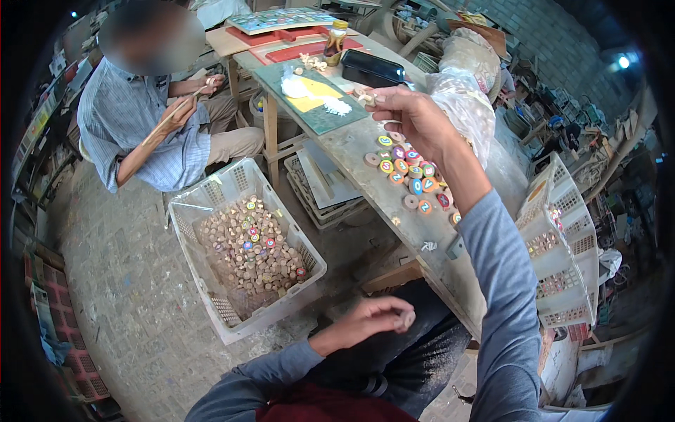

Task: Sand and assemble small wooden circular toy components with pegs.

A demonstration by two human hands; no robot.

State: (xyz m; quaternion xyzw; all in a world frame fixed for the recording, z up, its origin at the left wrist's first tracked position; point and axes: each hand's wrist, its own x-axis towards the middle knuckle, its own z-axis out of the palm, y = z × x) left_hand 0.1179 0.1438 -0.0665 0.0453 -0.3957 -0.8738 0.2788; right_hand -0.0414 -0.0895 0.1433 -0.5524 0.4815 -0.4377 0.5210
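Observation:
My left hand (365,322), over my lap, pinches a small round wooden disc (405,321) at its fingertips. Out over the table, my right hand (415,118) holds a small pale wooden piece (365,98) between thumb and fingers; its exact kind is too small to tell. Below that hand lie several wooden discs (401,167) with bright painted faces, mixed with plain ones (410,202). A green mat (337,125) beside the right hand bears a yellow sheet (320,90), small white pieces (337,106) and a clear plastic bag (294,85).
Left of the table stands a white plastic crate (184,232) of small wooden pieces. A seated person (133,126) works at the left with a thin stick. A black case (373,68) and yellow-capped bottle (336,42) stand farther back. More crates (562,271) stand at right.

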